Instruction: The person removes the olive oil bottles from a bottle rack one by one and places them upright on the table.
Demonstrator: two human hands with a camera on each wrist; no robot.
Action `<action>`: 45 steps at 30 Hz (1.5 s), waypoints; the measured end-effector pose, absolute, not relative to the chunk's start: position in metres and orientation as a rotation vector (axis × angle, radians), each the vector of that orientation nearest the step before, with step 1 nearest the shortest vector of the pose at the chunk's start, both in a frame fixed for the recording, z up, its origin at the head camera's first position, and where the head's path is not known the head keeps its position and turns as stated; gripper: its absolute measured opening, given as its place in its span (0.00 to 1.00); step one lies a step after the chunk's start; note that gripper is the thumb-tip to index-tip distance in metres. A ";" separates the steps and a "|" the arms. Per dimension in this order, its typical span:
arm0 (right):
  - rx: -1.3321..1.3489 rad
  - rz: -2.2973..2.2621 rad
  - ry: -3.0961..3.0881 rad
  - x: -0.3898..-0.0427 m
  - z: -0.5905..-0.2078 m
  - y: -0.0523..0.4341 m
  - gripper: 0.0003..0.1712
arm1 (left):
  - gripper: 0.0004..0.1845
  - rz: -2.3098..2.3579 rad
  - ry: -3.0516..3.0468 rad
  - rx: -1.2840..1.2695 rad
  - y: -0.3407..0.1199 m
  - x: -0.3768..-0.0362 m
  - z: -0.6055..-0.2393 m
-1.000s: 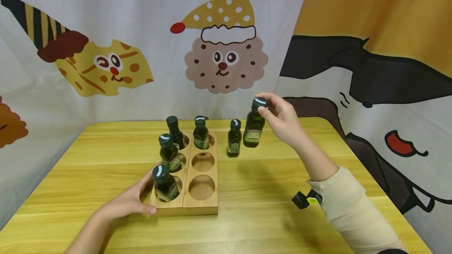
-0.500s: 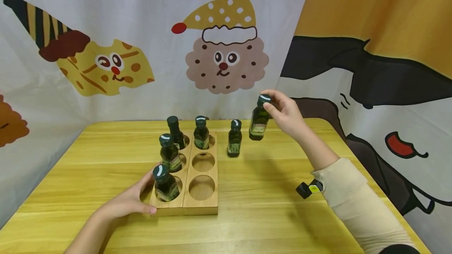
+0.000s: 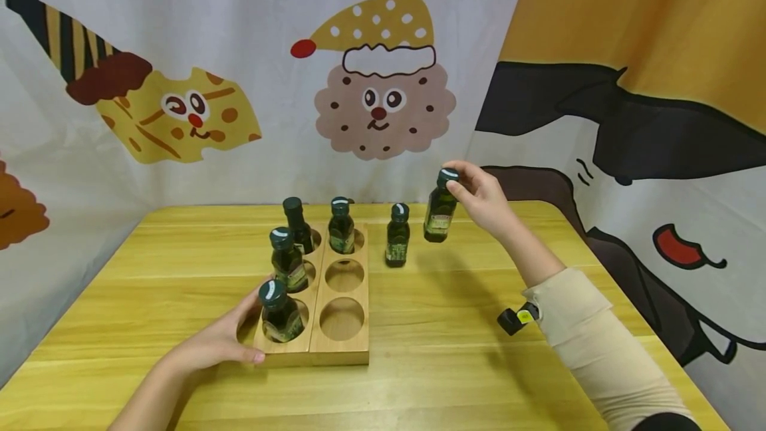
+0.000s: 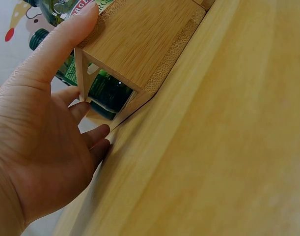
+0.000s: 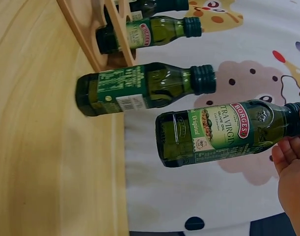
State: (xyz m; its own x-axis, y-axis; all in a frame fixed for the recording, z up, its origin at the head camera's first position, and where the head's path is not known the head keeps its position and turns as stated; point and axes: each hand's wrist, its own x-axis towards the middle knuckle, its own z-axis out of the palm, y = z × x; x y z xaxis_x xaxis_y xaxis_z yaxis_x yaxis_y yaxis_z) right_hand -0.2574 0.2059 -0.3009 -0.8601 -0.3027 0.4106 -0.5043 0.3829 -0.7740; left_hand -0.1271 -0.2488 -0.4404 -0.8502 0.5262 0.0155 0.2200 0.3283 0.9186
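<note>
Head view: right hand (image 3: 483, 201) pinching olive oil bottle (image 3: 439, 213) by cap, hanging upright, lifted off table (image 3: 455, 358), right of wooden rack (image 3: 336, 344). Left hand (image 3: 218, 344), fingers straight, braced against rack's near-left corner, presumably steadying it.

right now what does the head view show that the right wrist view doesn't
Only the head view shows the left hand resting against the wooden rack, the rack's two empty holes, and the whole table. Only the right wrist view shows the label print on the held bottle, which reads as olive oil. Both show the right hand pinching that bottle by its cap, clear of the table, with a loose bottle standing beside it.
</note>
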 end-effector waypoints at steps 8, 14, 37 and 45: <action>0.693 1.492 -2.453 -0.261 -0.321 0.206 0.21 | 0.62 1.537 2.296 0.644 -0.247 -0.126 -0.438; 0.663 1.507 -2.460 -0.263 -0.335 0.204 0.20 | 0.62 1.544 2.293 0.629 -0.247 -0.125 -0.438; 0.668 1.513 -2.467 -0.254 -0.358 0.195 0.19 | 0.63 1.530 2.321 0.643 -0.249 -0.127 -0.441; 0.665 1.483 -2.480 -0.251 -0.358 0.193 0.18 | 0.63 1.515 2.334 0.632 -0.248 -0.126 -0.440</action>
